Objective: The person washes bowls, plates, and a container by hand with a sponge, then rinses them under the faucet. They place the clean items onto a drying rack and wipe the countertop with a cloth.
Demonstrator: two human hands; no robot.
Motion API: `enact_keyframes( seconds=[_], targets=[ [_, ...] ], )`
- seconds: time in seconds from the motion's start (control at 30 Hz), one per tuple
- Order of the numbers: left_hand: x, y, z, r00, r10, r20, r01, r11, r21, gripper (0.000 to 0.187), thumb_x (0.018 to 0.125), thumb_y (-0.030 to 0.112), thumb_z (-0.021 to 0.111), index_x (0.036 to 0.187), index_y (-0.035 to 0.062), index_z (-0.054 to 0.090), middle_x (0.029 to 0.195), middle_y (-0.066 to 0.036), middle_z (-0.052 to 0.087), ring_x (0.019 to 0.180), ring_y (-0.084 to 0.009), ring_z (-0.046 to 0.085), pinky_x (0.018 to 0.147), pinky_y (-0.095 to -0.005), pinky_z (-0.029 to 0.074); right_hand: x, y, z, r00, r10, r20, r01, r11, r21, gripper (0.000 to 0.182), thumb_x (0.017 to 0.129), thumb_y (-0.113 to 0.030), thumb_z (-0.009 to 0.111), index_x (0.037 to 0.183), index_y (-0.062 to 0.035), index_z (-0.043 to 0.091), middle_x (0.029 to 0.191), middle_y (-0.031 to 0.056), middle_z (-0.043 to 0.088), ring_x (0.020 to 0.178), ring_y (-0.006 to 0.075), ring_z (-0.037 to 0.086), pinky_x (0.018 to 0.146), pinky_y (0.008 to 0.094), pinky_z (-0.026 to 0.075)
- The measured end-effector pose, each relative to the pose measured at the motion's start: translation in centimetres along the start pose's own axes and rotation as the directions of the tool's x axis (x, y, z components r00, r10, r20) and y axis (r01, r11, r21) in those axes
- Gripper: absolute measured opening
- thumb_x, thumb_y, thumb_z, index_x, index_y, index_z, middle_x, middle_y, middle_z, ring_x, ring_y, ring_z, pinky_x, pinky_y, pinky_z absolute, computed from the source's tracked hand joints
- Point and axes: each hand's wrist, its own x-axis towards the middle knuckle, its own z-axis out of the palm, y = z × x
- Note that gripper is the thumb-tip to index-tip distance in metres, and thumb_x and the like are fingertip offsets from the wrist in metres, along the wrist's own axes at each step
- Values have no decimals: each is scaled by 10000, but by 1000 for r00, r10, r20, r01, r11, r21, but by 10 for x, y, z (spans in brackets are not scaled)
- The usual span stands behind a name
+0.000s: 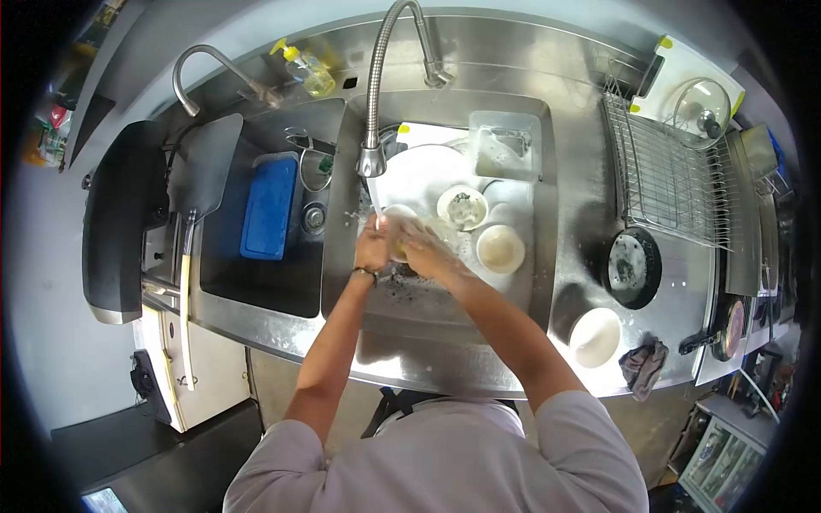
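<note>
Left hand bends its fingers around a pale dish at eight o'clock, and right hand lies across it at four, fingers nearly together; what's under that palm, I can't tell. The dish looks light, stiff, slippery when wet, probably breakable: the rim's the sure hold. Faucet head at eleven, white plate at one, food-specked bowl near three, all in the sink.
</note>
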Motion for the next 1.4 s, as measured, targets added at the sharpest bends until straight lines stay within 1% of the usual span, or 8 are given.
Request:
enact_keyframes(
  seconds=[0.17, 0.33, 0.47, 0.53, 0.67, 0.8, 0.87, 1.4],
  targets=[
    [5, -17, 5, 988, 85, -131, -98, 990, -97, 442, 915, 417, 326, 1157, 81, 479, 988, -227, 585, 940, -402, 543, 791, -419, 438, 18, -4, 3, 984, 35, 176, -121, 855, 505, 321, 756, -88, 516, 1059, 14, 518, 1089, 237, 503, 1045, 382, 450, 920, 431, 348],
    [18, -50, 43, 999, -34, 4, 34, 973, -230, 488, 917, 449, 305, 1173, 61, 453, 1063, -224, 559, 895, -419, 557, 705, -419, 470, 15, -12, 1, 954, 299, -8, -280, 905, 320, 359, 768, -137, 519, 1047, 88, 487, 1129, 273, 483, 1075, 412, 431, 945, 449, 321],
    [1, -30, 29, 983, -129, 135, 171, 907, -384, 538, 910, 489, 313, 1188, 44, 433, 1074, -193, 565, 949, -334, 565, 763, -375, 466, 10, 7, 8, 815, 35, 578, -115, 988, 102, 519, 789, -141, 473, 1241, 64, 321, 1274, 262, 375, 1226, 380, 316, 1030, 416, 229],
    [5, -36, 38, 997, -48, 61, 67, 931, -359, 525, 910, 476, 339, 1174, 36, 450, 1092, -183, 555, 952, -307, 564, 786, -353, 460, 6, -10, 11, 959, 263, 108, -281, 937, 208, 530, 790, -131, 468, 1260, 56, 314, 1303, 249, 340, 1233, 364, 309, 1044, 407, 210],
    [-3, -23, 21, 985, -65, 161, 135, 867, -479, 513, 915, 449, 350, 1181, 22, 447, 1131, -189, 532, 1028, -290, 526, 858, -360, 417, 4, 2, -6, 893, 86, 441, -114, 993, 36, 474, 800, -140, 487, 1217, 52, 370, 1294, 241, 352, 1235, 343, 312, 1048, 389, 209],
    [4, -18, 20, 998, 35, 61, -8, 917, -399, 551, 914, 452, 349, 1207, -6, 437, 1137, -210, 523, 1046, -319, 509, 871, -359, 391, 17, -9, 23, 986, 35, -164, 15, 955, 298, 422, 793, -109, 482, 1176, 56, 415, 1196, 204, 421, 1133, 323, 395, 1009, 377, 264],
    [22, -38, 8, 987, 40, 156, 24, 921, -389, 561, 908, 468, 345, 1198, 1, 455, 1141, -236, 514, 1088, -358, 476, 893, -376, 375, -1, -8, -9, 954, 19, 299, -101, 960, 260, 435, 776, -127, 492, 1170, 48, 427, 1145, 180, 439, 1064, 322, 416, 956, 408, 295],
    [-14, 28, 7, 936, 310, -167, -313, 950, 7, 412, 917, 387, 360, 1180, 95, 483, 1059, -245, 544, 1012, -399, 493, 877, -411, 386, -3, -13, -20, 951, 205, -229, -184, 977, 111, 168, 712, -20, 557, 859, 56, 583, 851, 196, 580, 903, 335, 547, 773, 384, 472]
  ],
)
